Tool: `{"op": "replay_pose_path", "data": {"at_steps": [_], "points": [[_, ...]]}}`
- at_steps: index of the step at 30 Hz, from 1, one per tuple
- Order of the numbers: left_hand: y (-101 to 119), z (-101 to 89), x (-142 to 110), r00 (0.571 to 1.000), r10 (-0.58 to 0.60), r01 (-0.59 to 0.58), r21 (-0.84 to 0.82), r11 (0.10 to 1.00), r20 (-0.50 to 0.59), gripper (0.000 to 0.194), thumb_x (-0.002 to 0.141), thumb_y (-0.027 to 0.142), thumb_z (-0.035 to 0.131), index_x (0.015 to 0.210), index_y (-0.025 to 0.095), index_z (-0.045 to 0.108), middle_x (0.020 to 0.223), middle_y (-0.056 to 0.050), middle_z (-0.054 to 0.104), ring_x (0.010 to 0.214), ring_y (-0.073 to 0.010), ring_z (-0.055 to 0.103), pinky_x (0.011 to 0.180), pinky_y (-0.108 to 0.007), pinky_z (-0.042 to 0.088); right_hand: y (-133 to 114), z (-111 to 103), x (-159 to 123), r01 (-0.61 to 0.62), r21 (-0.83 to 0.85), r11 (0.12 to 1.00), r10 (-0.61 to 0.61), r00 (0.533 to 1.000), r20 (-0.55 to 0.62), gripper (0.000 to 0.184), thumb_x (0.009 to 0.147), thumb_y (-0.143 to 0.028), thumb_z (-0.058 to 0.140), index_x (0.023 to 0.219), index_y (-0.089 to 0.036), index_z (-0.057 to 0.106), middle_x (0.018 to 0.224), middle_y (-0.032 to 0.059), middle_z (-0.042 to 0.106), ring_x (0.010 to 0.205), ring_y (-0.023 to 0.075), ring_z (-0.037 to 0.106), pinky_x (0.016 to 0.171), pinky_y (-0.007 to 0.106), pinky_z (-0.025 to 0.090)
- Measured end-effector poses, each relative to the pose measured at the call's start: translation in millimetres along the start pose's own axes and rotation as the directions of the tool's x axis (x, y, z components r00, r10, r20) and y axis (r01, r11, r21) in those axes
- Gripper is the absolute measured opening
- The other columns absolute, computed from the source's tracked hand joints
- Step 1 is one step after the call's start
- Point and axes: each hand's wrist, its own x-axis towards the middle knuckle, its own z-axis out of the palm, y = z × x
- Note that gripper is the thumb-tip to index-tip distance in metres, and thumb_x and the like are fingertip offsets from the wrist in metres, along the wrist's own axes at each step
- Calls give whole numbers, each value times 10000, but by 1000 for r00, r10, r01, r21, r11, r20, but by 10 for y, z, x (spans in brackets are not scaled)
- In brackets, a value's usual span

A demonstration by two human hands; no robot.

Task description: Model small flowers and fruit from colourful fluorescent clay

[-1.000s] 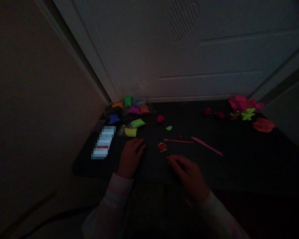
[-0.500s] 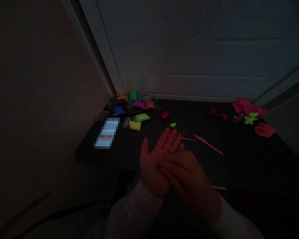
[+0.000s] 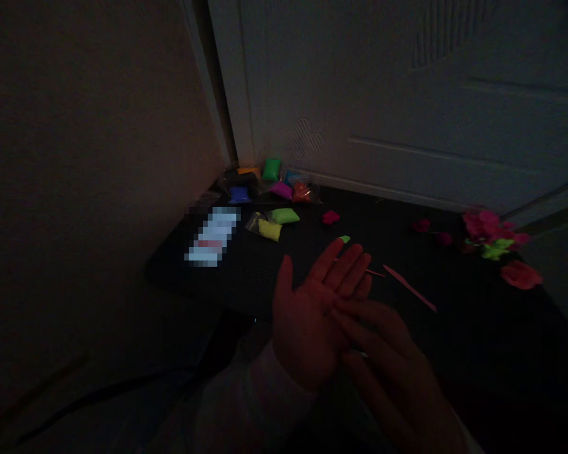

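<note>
My left hand (image 3: 310, 321) is held palm up above the table's front edge, its fingers stretched and thumb spread. A tiny dark speck (image 3: 326, 310) shows on that palm, too small to name. My right hand (image 3: 392, 353) lies over the heel side of the left palm, fingers extended and fingertips touching it near the speck. Whether anything is under those fingertips is hidden. Just beyond the left fingers is a light green flat piece (image 3: 344, 239). A thin pink stick tool (image 3: 375, 273) is partly covered by the fingers. Further right lies a pink plastic modelling knife (image 3: 409, 287).
Packets of coloured clay, including green (image 3: 272, 169), blue (image 3: 239, 194) and yellow (image 3: 269, 229), lie at the back left. A blurred-out bright screen (image 3: 213, 236) is at the left. A magenta piece (image 3: 330, 217) sits mid-table. Pink flowers (image 3: 485, 224) and a yellow-green figure (image 3: 498, 248) stand right.
My left hand has lifted off the table and turned palm up. My right hand has come onto it, and its fingers shifted over the palm. The view has swung left.
</note>
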Motion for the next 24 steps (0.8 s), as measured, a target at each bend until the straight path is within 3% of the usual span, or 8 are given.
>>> {"op": "replay_pose_path", "data": {"at_steps": [6, 12, 18, 24], "points": [[24, 9, -13, 1000, 2, -2, -6, 1000, -4, 570, 789, 574, 197, 1077, 204, 522, 1188, -41, 518, 1189, -184, 370, 993, -333, 256, 11, 42, 14, 100, -191, 977, -97, 995, 22, 404, 742, -301, 516, 1131, -193, 484, 1124, 95, 474, 1016, 250, 425, 799, 410, 398], [41, 0, -14, 998, -13, 18, -86, 996, 54, 593, 776, 597, 221, 1192, 226, 423, 1247, -61, 463, 1217, -173, 328, 1018, -336, 186, 37, 29, 11, 139, -232, 963, -128, 990, 63, 430, 755, -287, 488, 1173, -200, 435, 1198, 113, 376, 1034, 278, 369, 805, 459, 347], [86, -19, -30, 999, 15, -12, -101, 995, 30, 583, 777, 599, 218, 1190, 241, 419, 1247, -46, 465, 1223, -162, 316, 1014, -316, 186, 10, 45, 46, 198, -223, 955, -179, 979, 100, 426, 744, -299, 488, 1158, -208, 436, 1228, 101, 347, 1055, 285, 349, 821, 459, 332], [118, -40, -16, 999, -3, 8, -114, 993, 49, 588, 769, 607, 230, 1198, 246, 409, 1256, -48, 455, 1221, -168, 320, 1018, -328, 172, 19, 74, 68, 171, -287, 943, -152, 984, 89, 462, 743, -295, 492, 1184, -179, 418, 1245, 123, 337, 1082, 300, 329, 833, 480, 322]]}}
